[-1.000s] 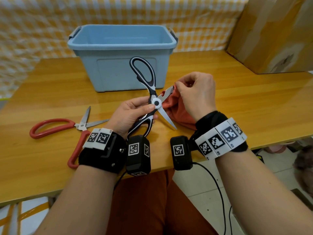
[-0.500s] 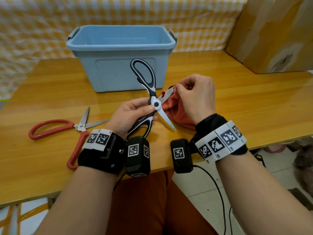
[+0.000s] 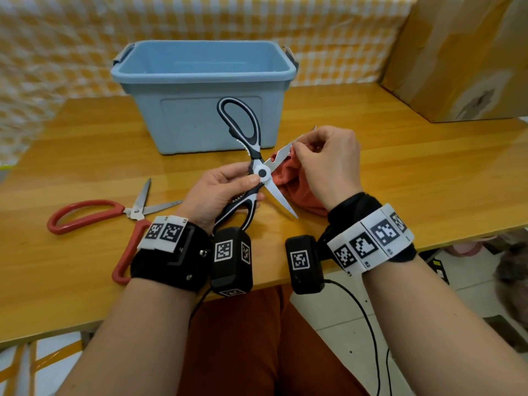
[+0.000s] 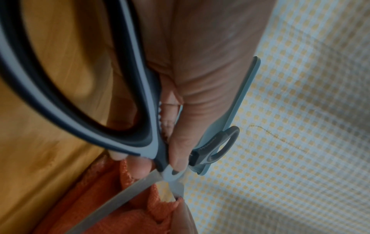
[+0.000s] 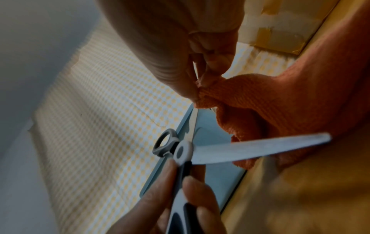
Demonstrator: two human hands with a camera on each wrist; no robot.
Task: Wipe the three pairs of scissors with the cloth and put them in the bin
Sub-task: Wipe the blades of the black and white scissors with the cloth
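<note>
Orange cloth (image 3: 294, 185) pinched by right hand (image 3: 328, 158) around scissors (image 3: 257, 167) blade.

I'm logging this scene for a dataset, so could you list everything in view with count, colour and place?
Black scissors: 1, black and white handles, blades open, held above the table.
Red scissors: 1, red handles, open, on the table, left.
Cloth: 1, orange, round the upper blade.
Bin: 1, blue, far side of the table.
Table: 1, wooden.
Cardboard box: 1, brown, far right.
Checked fabric: 1, yellow and white, behind.
Left hand: grips the black scissors.
Right hand: pinches the cloth on the blade.
</note>
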